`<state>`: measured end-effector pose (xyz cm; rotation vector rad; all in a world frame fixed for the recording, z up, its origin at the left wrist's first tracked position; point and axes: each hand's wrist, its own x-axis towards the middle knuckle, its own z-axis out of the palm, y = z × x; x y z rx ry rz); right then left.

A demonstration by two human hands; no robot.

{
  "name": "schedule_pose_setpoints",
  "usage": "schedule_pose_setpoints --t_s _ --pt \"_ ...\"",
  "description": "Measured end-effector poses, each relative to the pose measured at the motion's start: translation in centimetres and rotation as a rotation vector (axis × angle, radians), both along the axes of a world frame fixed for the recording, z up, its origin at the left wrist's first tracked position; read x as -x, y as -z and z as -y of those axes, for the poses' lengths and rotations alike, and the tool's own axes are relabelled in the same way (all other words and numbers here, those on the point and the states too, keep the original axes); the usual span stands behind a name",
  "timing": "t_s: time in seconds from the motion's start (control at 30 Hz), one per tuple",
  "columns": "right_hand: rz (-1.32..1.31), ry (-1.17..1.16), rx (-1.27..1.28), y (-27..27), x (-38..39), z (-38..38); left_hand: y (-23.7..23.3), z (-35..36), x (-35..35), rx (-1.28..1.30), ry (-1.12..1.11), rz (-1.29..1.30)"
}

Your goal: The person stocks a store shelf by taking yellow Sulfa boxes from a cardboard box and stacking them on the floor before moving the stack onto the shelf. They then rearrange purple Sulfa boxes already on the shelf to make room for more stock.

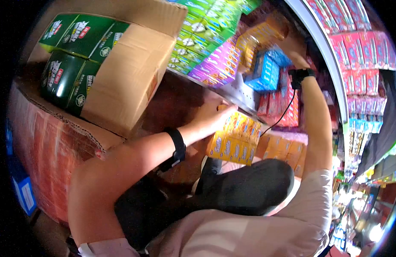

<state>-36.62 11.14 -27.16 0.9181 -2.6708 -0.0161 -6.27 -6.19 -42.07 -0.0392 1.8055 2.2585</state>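
Quick count: two hands are showing, the left hand (211, 113) mid-frame and the right hand (297, 53) upper right. They're wearing two black wristbands (177, 147), one each. One cardboard box (129, 77) is sitting upper left, showing five green cartons (73, 55). One cable (280, 118) is hanging. The shelf packs (234, 137) are blurring too much to count.

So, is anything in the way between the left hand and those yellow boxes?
No, nothing visible. The left hand touches the top of the yellow boxes, just under the metal shelf edge. The right hand is up by the blue boxes.
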Motion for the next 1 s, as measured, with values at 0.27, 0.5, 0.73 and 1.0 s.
schedule_pose_setpoints --t_s 0.27,0.5,0.73,1.0 --pt "0.228 -0.043 0.093 -3.7 -13.8 -0.6 -0.3 0.4 0.1 -0.131 0.000 0.207" --pt "1.321 0.448 0.929 -6.7 -23.4 -2.4 -0.1 -0.6 -0.2 -0.417 -0.232 0.076" --pt "1.531 0.177 -0.109 -4.4 -25.7 -6.6 -1.8 -0.8 -1.0 -0.281 -0.224 -0.157" --pt "1.680 0.438 0.396 -2.8 -25.8 -5.0 -1.9 -1.0 -1.6 -0.381 -0.217 -0.168"
